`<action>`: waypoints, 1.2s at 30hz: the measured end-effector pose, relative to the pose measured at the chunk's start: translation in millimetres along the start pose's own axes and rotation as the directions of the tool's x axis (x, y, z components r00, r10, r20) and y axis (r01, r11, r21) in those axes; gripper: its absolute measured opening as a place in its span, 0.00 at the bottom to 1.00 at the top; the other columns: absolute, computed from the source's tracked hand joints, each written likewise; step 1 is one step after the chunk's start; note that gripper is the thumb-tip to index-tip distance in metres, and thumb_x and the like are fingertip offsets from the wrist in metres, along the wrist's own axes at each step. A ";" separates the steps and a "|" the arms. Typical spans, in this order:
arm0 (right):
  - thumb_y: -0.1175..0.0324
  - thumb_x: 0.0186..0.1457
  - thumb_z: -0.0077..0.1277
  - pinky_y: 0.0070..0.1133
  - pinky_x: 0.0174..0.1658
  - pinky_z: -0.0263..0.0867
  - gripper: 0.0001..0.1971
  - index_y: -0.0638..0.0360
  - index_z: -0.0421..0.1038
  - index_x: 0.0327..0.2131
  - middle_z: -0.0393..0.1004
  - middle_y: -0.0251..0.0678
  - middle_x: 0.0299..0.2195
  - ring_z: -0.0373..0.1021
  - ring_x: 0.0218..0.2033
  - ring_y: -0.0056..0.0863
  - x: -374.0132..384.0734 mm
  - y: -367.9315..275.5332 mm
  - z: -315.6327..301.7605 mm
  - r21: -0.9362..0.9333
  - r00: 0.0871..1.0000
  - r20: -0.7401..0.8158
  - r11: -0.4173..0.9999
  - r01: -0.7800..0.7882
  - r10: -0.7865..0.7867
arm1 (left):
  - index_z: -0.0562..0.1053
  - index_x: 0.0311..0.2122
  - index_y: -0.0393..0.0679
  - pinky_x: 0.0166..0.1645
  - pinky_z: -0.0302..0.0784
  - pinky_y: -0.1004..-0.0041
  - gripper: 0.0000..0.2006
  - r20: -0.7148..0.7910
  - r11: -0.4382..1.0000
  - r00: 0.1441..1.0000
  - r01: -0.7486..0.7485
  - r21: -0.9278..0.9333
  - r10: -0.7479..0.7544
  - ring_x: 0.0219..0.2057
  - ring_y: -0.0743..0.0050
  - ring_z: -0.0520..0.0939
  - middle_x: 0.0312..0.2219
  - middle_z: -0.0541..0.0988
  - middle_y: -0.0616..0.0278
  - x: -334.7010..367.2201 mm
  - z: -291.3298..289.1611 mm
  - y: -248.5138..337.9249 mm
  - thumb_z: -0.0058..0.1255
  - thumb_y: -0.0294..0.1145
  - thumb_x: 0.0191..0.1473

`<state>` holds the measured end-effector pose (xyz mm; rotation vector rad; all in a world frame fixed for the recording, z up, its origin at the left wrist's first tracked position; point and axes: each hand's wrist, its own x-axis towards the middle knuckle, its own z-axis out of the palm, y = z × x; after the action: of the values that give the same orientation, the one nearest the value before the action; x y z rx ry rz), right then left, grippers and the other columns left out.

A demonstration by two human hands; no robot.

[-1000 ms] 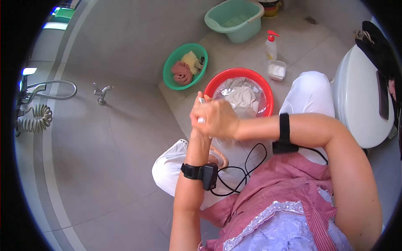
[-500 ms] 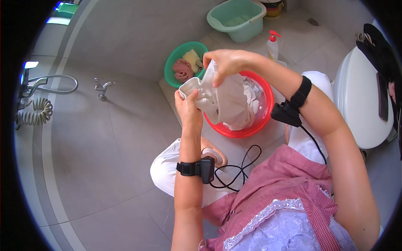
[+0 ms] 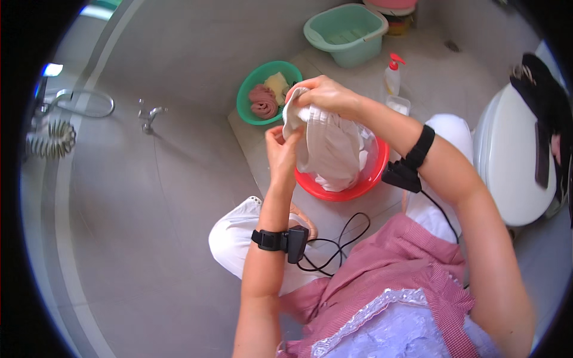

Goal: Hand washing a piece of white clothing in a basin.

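Note:
An off-white cloth garment (image 3: 328, 143) with a gathered, stitched band hangs over a red basin (image 3: 349, 194), its lower part inside. My right hand (image 3: 325, 96) grips the top edge of the band, fingers closed. Lower on the left side of the same edge, my left hand (image 3: 282, 146) has curled fingers and its thumb against the cloth; the exact hold of its fingertips is partly hidden. More wet white fabric (image 3: 364, 156) lies in the basin behind the garment.
Beyond the hands sits a green basin (image 3: 242, 104) with a pink cloth (image 3: 262, 101) and a cream one (image 3: 277, 83). A pale green tub (image 3: 358, 53), a red-topped pump bottle (image 3: 392, 77), a wall tap (image 3: 148, 116) and a toilet (image 3: 513, 155) surround the spot. A black cable (image 3: 340, 241) loops near my legs.
The garment's band has been turned and bunched up toward my right hand. My left hand has shifted slightly right along the edge, and the opening now shows differently.

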<state>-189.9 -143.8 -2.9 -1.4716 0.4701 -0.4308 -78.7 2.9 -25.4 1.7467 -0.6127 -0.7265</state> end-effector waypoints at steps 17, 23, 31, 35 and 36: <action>0.74 0.56 0.47 0.30 0.37 0.75 0.10 0.68 0.70 0.41 0.76 0.42 0.35 0.75 0.34 0.34 14.6 8.0 -47.9 0.675 0.803 -0.537 0.703 0.224 0.259 | 0.68 0.53 0.42 0.56 0.65 0.63 0.24 0.522 0.854 0.832 0.401 -0.332 -0.188 0.51 0.68 0.71 0.48 0.74 0.59 -0.6 -2.4 -21.5 0.48 0.44 0.54; 0.74 0.57 0.46 0.32 0.36 0.75 0.10 0.69 0.69 0.41 0.76 0.43 0.35 0.76 0.33 0.35 15.7 5.9 -48.7 0.696 0.762 -0.543 0.697 0.173 0.354 | 0.68 0.55 0.37 0.59 0.63 0.68 0.25 0.547 0.931 0.757 -0.331 -0.152 0.358 0.53 0.68 0.73 0.50 0.75 0.59 -23.4 14.5 -17.5 0.56 0.30 0.51; 0.70 0.58 0.49 0.26 0.37 0.74 0.09 0.64 0.72 0.39 0.76 0.37 0.34 0.75 0.33 0.28 6.1 -18.3 -37.9 0.752 0.967 -0.109 0.655 -0.071 0.230 | 0.68 0.53 0.41 0.54 0.69 0.71 0.21 0.283 0.725 0.921 0.002 -0.688 0.266 0.49 0.74 0.74 0.47 0.75 0.64 8.4 -17.5 40.1 0.56 0.35 0.56; 0.55 0.56 0.56 0.20 0.37 0.71 0.17 0.60 0.73 0.40 0.76 0.32 0.34 0.74 0.33 0.20 -5.9 -33.6 -8.4 0.669 0.982 -0.004 0.730 -0.138 0.189 | 0.66 0.54 0.43 0.54 0.69 0.71 0.20 0.277 0.668 0.925 0.037 -0.744 0.258 0.50 0.73 0.73 0.48 0.73 0.65 10.2 -21.9 51.8 0.52 0.37 0.59; 0.54 0.55 0.56 0.19 0.37 0.71 0.18 0.60 0.73 0.39 0.76 0.31 0.34 0.74 0.32 0.19 -8.7 -36.9 -4.0 0.570 0.980 -0.019 0.807 -0.153 0.199 | 0.66 0.54 0.44 0.53 0.69 0.70 0.20 0.300 0.618 0.922 0.090 -0.781 0.244 0.49 0.74 0.73 0.47 0.73 0.66 6.9 -18.4 52.2 0.51 0.38 0.60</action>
<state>-199.0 -144.5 34.1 -0.8234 0.4843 -0.4339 -63.0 -4.4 27.6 0.7391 -0.5013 -1.0854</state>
